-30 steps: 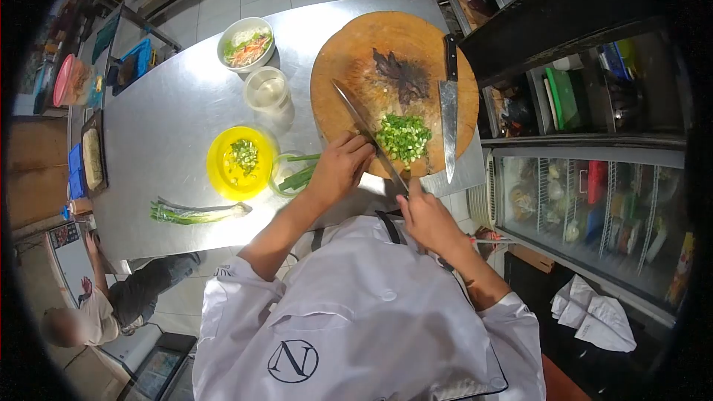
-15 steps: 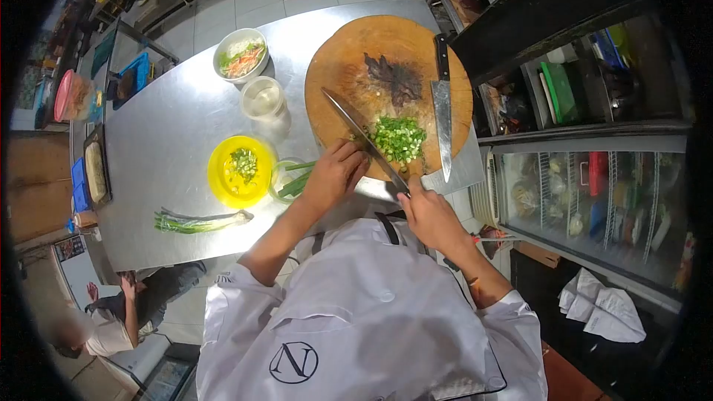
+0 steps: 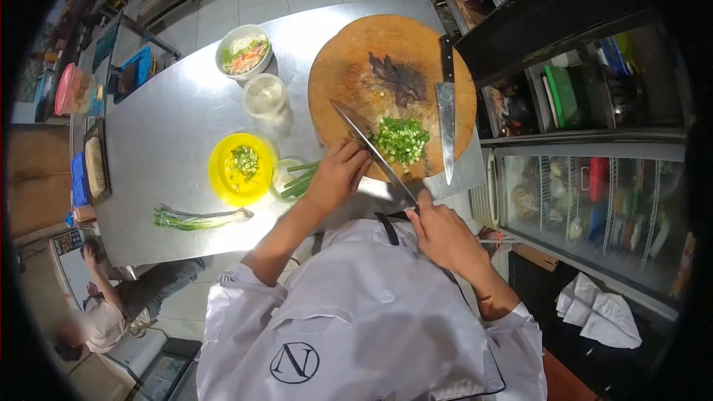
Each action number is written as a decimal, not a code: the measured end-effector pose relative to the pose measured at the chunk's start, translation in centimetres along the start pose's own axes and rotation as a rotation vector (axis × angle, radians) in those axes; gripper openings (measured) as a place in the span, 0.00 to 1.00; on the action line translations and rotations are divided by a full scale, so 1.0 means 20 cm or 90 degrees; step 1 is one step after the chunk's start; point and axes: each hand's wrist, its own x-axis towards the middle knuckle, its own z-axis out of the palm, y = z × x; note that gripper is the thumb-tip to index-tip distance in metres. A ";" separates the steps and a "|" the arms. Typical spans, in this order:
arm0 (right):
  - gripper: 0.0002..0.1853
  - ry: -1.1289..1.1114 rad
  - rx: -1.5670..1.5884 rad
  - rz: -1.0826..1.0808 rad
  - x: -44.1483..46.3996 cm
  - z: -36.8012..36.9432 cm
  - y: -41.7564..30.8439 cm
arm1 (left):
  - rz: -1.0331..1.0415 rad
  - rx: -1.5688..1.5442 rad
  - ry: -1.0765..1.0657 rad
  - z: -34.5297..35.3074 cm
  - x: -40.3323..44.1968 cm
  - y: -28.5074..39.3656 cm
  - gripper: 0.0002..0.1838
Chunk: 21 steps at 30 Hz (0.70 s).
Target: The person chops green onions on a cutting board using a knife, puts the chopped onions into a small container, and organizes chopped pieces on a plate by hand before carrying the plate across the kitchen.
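My right hand (image 3: 444, 230) is closed around the handle of a long kitchen knife (image 3: 379, 154). Its blade slants across the near left part of a round wooden cutting board (image 3: 345, 52). My left hand (image 3: 340, 174) is closed on green onions (image 3: 301, 180), whose green stalks stick out to its left; the fingertips sit close beside the blade. A heap of chopped green onion (image 3: 402, 140) lies just right of the blade. Behind it on the board is a dark, shredded-looking patch (image 3: 399, 78). A second knife (image 3: 445, 115) rests along the board's right side.
On the steel table (image 3: 163, 148) stand a yellow bowl (image 3: 215, 171) with chopped green onion, a clear container (image 3: 265, 98) and a white bowl (image 3: 222, 59) of food. A whole green onion (image 3: 197, 217) lies near the front. Another person (image 3: 104, 319) is at lower left; a glass-door fridge (image 3: 587, 208) stands right.
My right hand has drawn the knife back slightly toward me and to the right. My left hand stays on the green onions. The other person's arm has moved.
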 end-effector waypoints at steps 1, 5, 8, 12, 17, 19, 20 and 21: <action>0.21 0.018 0.012 -0.015 0.05 0.11 0.05 | 0.001 0.009 -0.005 0.00 -0.01 -0.01 0.08; 0.22 0.065 0.051 -0.043 0.17 0.22 0.09 | 0.010 0.007 0.010 0.00 -0.01 -0.01 0.08; 0.22 0.100 0.066 -0.071 0.19 0.24 0.13 | -0.005 0.022 0.002 0.00 -0.03 0.00 0.08; 0.21 0.106 0.057 -0.057 0.17 0.20 0.13 | 0.023 0.038 0.027 0.00 -0.01 0.00 0.08; 0.21 0.127 0.058 -0.013 0.15 0.11 0.18 | -0.021 -0.005 -0.007 -0.03 0.01 0.02 0.07; 0.21 0.132 0.061 -0.010 0.15 0.08 0.20 | -0.023 -0.008 -0.016 -0.03 0.02 0.01 0.07; 0.21 0.135 0.062 -0.008 0.15 0.07 0.21 | -0.026 -0.012 -0.024 -0.03 0.02 0.01 0.07; 0.21 0.136 0.064 -0.009 0.15 0.06 0.20 | -0.025 -0.010 -0.025 -0.03 0.03 0.01 0.07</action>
